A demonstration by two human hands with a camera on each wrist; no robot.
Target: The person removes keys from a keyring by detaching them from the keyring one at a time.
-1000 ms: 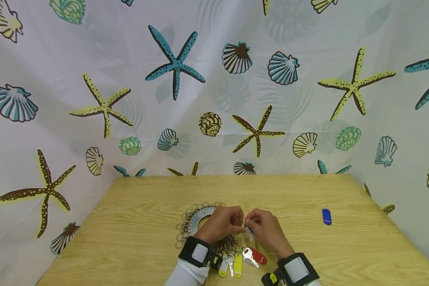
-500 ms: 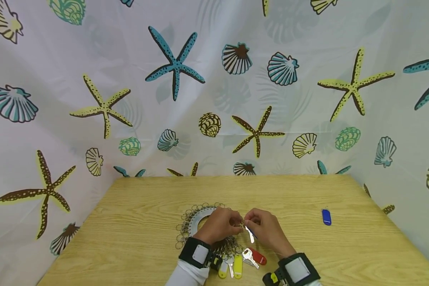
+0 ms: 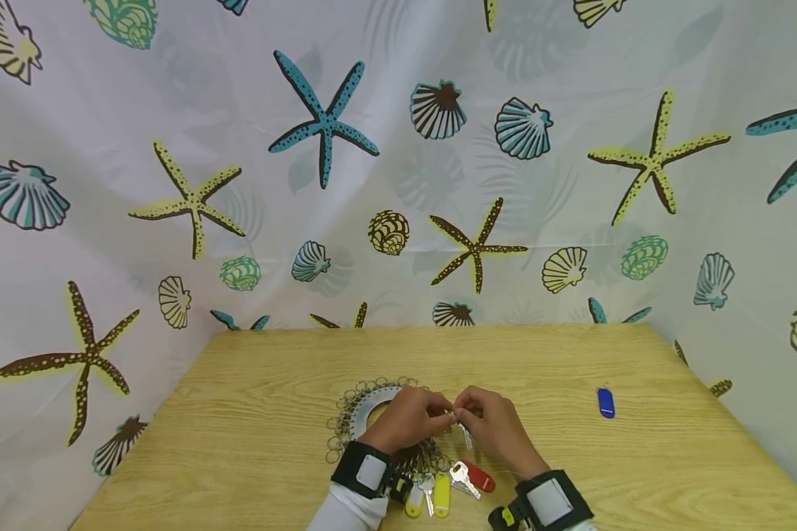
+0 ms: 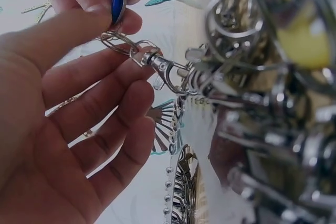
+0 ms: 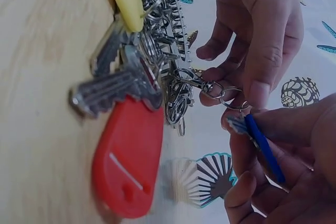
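Note:
Thumb and fingers of my left hand [image 3: 415,420] pinch a split ring [image 4: 118,40], which links to a small swivel clasp [image 4: 163,69]. That clasp hangs from a round metal key holder [image 3: 365,409] fringed with many clasps and rings. Close beside it, my right hand [image 3: 498,424] pinches a blue key tag [image 5: 266,150] with a silver key [image 5: 237,124] against it. The fingertips of both hands meet at the ring. Below the hands lie a red key tag [image 3: 480,476], a yellow key tag [image 3: 441,494] and loose-looking silver keys [image 3: 465,478].
Another blue key tag [image 3: 606,403] lies apart on the right of the wooden table [image 3: 239,413]. A pale yellow-ended tag [image 3: 414,501] sits by the left wrist. Behind the table hangs a curtain [image 3: 385,169] printed with shells and starfish.
Both hands stay in nearly the same place. The left fingertips have closed in toward the right ones, and the key below the right fingers has tilted slightly.

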